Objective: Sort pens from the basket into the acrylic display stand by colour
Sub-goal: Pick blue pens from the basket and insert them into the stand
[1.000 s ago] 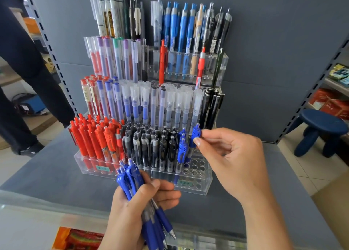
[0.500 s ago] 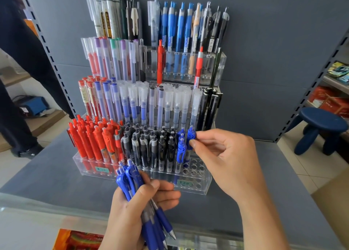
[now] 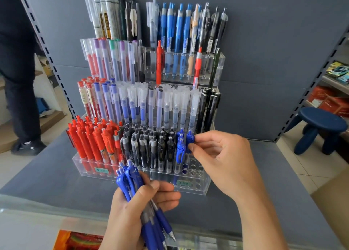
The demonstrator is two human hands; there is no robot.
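While left hand (image 3: pixel 132 208) grips bundle (image 3: pixel 136 183), right hand (image 3: pixel 224 162) pinches blue pen (image 3: pixel 189 139).

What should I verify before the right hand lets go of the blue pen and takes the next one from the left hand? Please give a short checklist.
1. Blue pen stands beside the other blue pens: ok.
2. Its tip is seated in a hole: cannot tell, hidden.
3. Right hand grips the pen top: ok.
4. Free holes remain in the acrylic stand: ok.
5. Left hand holds the blue bundle firmly: ok.
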